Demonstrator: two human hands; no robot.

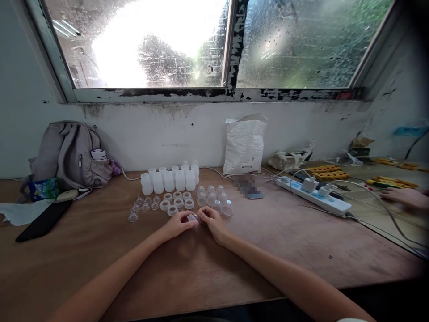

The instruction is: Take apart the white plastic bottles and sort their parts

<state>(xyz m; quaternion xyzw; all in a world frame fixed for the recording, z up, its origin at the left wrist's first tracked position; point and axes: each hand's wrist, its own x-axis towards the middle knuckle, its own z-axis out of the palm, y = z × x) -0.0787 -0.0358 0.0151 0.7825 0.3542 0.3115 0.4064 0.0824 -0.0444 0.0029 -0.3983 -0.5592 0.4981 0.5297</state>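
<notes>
My left hand (pixel 178 224) pinches a small clear piece with pale markings (pixel 192 218). Close beside it, my right hand (pixel 213 222) has its thumb and fingers pressed together at that piece's right side. Just beyond my hands lie several translucent rings (pixel 172 210). Clear caps (pixel 227 207) stand in rows at the right of the rings, near my right hand. To the left are several clear nipple-shaped pieces (pixel 133 216). Frosted white bottles (pixel 146 184) stand upright in rows behind the rings.
A grey backpack (pixel 72 154) and a black phone (pixel 43 221) are at the left. A white plastic bag (pixel 244 145) leans on the wall. A power strip (pixel 313 196) with cables lies at the right, with yellow tools (pixel 391 182) and another person's hand (pixel 404 197) beyond.
</notes>
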